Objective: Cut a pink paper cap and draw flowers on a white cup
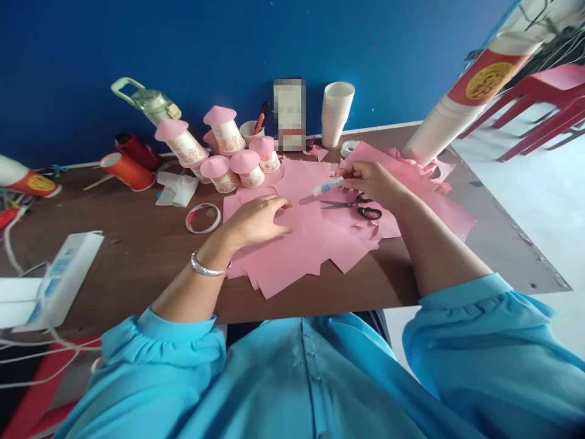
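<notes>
1. Pink paper [311,238] lies in the middle of the table [146,256], in several loose sheets one over another, with cut and jagged edges toward the near side of the table.
2. The left hand [256,222] rests flat on the pink paper, fingers bent a little and pressing a piece down; it grips nothing. A silver bracelet [206,267] is on this wrist.
3. The right hand [372,182] holds a small white glue stick [328,186] with a blue label, closed around its end; the stick points to the left, just above the paper.
4. Black scissors [356,207] lie on the pink paper, just under the right hand, with the blades shut.
5. Behind the paper stand small paper cups with pink roofs [233,155], like little mushrooms, close together.
6. A stack of white cups [337,113] stands near the blue wall [228,49], and a longer stack [461,103] lies tilted at the right.
7. A roll of tape [203,218] lies left of the paper, near the left hand but apart from it.
</notes>
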{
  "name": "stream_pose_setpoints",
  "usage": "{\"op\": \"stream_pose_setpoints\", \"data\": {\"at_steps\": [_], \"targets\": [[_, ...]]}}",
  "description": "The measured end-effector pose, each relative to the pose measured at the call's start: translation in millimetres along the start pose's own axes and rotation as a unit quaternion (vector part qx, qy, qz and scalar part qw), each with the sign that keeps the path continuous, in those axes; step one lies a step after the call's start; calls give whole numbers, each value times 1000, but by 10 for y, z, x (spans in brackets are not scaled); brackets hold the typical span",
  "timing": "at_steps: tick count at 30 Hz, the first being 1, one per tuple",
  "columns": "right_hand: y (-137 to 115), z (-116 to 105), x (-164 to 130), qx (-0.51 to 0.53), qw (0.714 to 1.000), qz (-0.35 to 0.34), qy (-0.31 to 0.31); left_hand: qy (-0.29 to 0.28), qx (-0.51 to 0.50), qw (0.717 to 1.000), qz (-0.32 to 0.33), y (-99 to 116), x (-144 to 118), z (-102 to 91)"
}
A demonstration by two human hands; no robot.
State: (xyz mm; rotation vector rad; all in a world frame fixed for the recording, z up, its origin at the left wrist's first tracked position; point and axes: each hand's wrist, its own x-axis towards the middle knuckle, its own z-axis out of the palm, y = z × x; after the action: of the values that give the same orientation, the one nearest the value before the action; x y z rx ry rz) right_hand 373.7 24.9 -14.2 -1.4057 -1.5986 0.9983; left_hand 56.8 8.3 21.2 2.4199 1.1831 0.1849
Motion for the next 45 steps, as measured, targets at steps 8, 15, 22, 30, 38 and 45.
{"op": "stream_pose_setpoints", "data": {"at_steps": [8,15,22,30,38,45], "targets": [[-14,113,-52,-339,929,-52,143,-98,157,982,-30,112,-27,-58],[-173,454,-243,-276,936,-171,134,-33,57,998,0,-109,59,57],[-318,635,-363,-88,987,-125,39,17,-151,988,-7,-126,65,-17],[-448,809,-448,225,972,-22,-66,173,-539,824,-33,21,89,18],[-449,790,-471,182,982,-35,-30,162,-532,831,-8,74,73,131],[-482,822,-519,133,989,-59,0,215,-459,861,-36,56,69,79]]}}
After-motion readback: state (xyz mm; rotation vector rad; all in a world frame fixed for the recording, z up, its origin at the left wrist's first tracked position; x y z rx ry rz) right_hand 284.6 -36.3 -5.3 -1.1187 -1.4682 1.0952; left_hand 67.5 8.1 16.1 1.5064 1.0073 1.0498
